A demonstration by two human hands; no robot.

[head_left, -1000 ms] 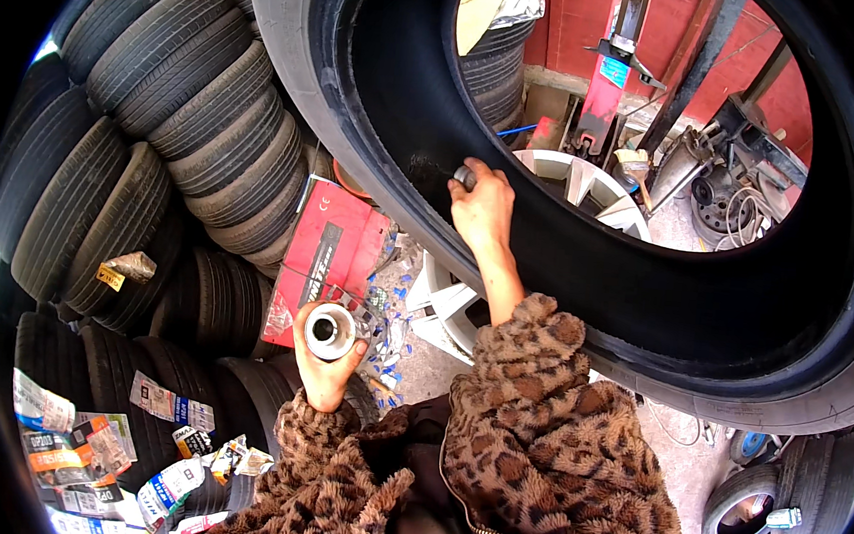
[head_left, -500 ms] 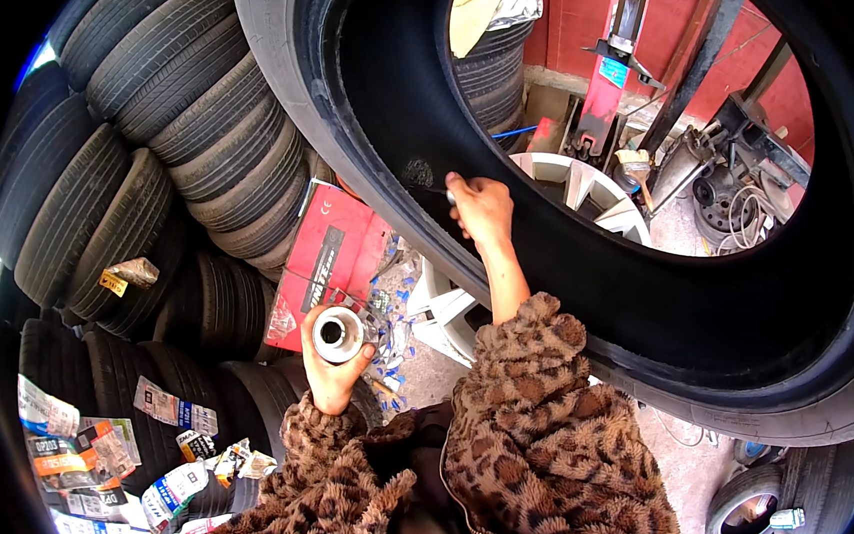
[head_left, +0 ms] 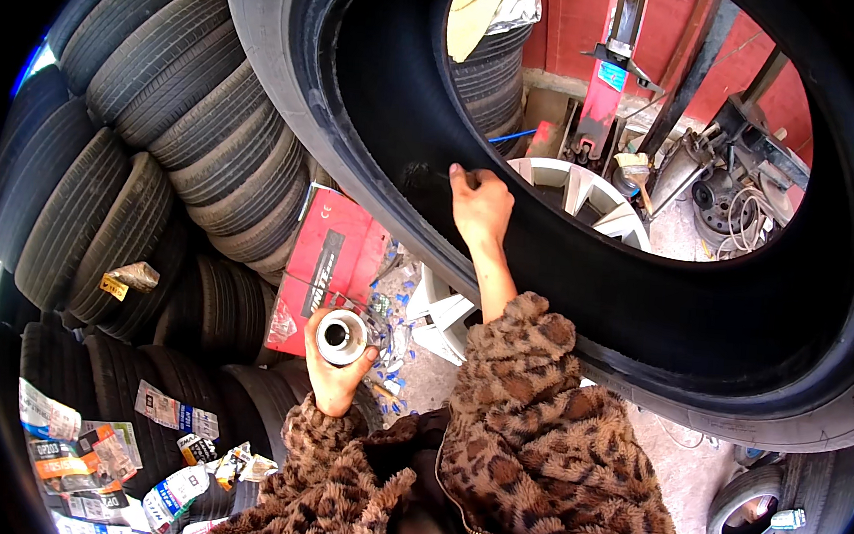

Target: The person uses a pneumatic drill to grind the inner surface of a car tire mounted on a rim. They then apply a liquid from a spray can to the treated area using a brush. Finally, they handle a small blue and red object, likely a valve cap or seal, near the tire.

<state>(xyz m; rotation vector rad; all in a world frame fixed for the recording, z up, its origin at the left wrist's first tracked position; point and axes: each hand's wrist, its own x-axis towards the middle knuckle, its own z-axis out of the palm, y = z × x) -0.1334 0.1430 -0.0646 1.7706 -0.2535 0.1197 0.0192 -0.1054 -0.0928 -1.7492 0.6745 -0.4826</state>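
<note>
A large black tire [head_left: 585,305] stands tilted before me, its hollow inside facing me. My right hand [head_left: 482,211] reaches over its near rim into the hollow. The fingers are closed in a pinch beside a roughened, darker patch [head_left: 420,176] on the inner lining; whatever they hold is hidden behind the hand. Lower left, my left hand [head_left: 333,385] is wrapped around an open metal can [head_left: 353,349]. The can is held upright, its round dark mouth facing up, apart from the tire.
Used tires [head_left: 216,80] are stacked on the left, labelled tires [head_left: 103,372] below them. A red box [head_left: 333,250] lies beyond the can. Through the tire show a silver wheel rim [head_left: 617,207], a brush [head_left: 635,168] and a red-based machine post [head_left: 600,110]. Small tires [head_left: 744,508] stand lower right.
My right hand has turned and shifted slightly up at the patch; a small pale thing seen at its fingers earlier is now hidden. The left hand with the can has barely moved.
</note>
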